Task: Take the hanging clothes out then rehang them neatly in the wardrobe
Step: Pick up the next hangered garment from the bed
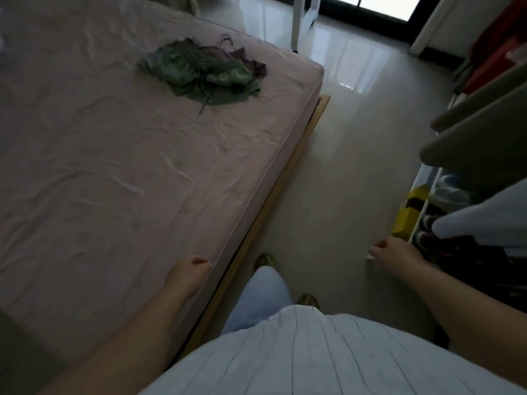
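Dim light; colours muted.
- Fitted bed sheet point(114, 166): pale pink, plain, no print.
- Crumpled heap of clothes point(204, 72) on it: mostly sage green with lighter green patches; dull purple at the far right edge.
- Bed frame strip point(288, 172): light yellowish wood.
- Glossy tiled floor point(350, 155): pale beige, white reflections.
- Pleated top point(328, 357) on the person: white-grey with fine vertical lines.
- Trouser leg point(259, 297): pale blue.
- Box-shaped object point(407, 215) by the shelves: bright yellow.
- Hanging garments point(482, 138) at right: olive-grey; one white; red farther back.
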